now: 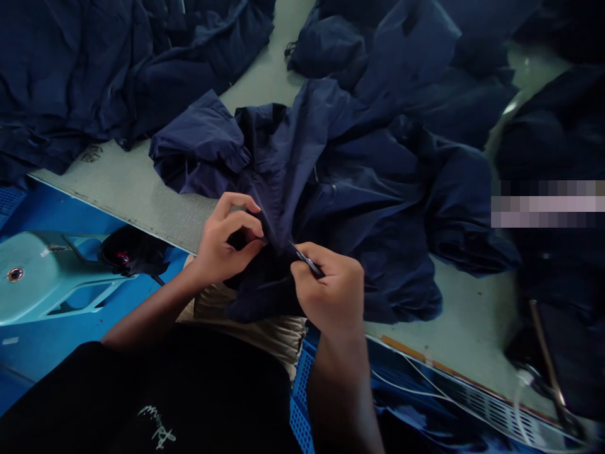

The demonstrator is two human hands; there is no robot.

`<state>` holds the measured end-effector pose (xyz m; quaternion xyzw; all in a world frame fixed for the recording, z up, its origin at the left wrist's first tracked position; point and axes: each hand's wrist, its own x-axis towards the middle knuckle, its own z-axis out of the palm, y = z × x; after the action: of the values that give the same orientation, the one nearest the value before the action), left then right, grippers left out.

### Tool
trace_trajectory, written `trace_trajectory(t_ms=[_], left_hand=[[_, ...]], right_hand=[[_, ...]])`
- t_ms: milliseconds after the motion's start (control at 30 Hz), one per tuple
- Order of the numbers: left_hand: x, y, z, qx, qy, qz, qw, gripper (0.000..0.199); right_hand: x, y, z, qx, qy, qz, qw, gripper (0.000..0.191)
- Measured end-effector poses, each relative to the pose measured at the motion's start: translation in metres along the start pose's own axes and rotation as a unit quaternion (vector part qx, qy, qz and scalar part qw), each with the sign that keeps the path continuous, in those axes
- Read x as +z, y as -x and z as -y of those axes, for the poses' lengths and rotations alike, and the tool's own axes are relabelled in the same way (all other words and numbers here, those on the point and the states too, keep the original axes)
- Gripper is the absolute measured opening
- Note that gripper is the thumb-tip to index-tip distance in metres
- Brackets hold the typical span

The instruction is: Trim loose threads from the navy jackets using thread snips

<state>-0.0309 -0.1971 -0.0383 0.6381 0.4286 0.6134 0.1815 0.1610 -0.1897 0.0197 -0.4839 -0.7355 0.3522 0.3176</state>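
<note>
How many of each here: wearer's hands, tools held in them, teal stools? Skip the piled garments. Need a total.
Wearer's hands: 2 (left hand, right hand)
Held tools: 1 (small dark tool, in the right hand)
Teal stools: 1 (teal stool, beside the table)
Total: 4

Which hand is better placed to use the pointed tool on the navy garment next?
Probably the right hand: it grips the pointed tool, tip at the navy garment, while the left hand pinches it.
</note>
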Motion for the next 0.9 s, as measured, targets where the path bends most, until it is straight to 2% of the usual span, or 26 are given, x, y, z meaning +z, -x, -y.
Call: trace_trajectory(t_ms=[133, 267, 333, 433, 500, 567, 667, 800, 900], left_hand=[[0.001, 0.001, -0.005, -0.032, -0.027, 0.026, 0.999, 0.028], [0.001, 0.0, -0.005, -0.038, -0.005, 0.059, 0.998, 0.034], [0.0, -0.002, -0.005, -0.071, 0.005, 0.071, 0.995, 0.032], [-0.005, -0.007, -0.007, -0.138, 0.047, 0.097, 0.985, 0.034], [-0.008, -0.009, -0.009, -0.164, 0.076, 0.123, 0.976, 0.026], [-0.009, -0.01, -0.01, -0.16, 0.08, 0.148, 0.973, 0.007], [-0.007, -0.01, -0.009, -0.139, 0.061, 0.179, 0.972, 0.021], [-0.003, -0.012, -0.007, -0.149, 0.051, 0.226, 0.961, 0.007], [-0.005, -0.015, -0.006, -0.148, 0.1, 0.248, 0.952, 0.017]], right_hand=[[-0.002, -0.005, -0.003, 0.041, -0.033, 0.032, 0.998, 0.023], [-0.001, -0.009, -0.002, 0.072, -0.062, -0.023, 0.995, 0.019], [-0.001, -0.01, -0.001, 0.08, -0.07, -0.027, 0.994, 0.018], [-0.001, -0.011, -0.001, 0.075, -0.066, 0.006, 0.995, 0.015], [-0.002, -0.012, -0.002, 0.072, -0.069, 0.023, 0.995, 0.017], [-0.003, -0.014, -0.003, 0.07, -0.077, 0.024, 0.994, 0.017], [-0.005, -0.016, -0.006, 0.065, -0.088, -0.001, 0.994, 0.015], [-0.005, -0.015, -0.009, 0.065, -0.107, -0.042, 0.991, 0.016], [-0.004, -0.014, -0.012, 0.083, -0.112, -0.054, 0.989, 0.017]])
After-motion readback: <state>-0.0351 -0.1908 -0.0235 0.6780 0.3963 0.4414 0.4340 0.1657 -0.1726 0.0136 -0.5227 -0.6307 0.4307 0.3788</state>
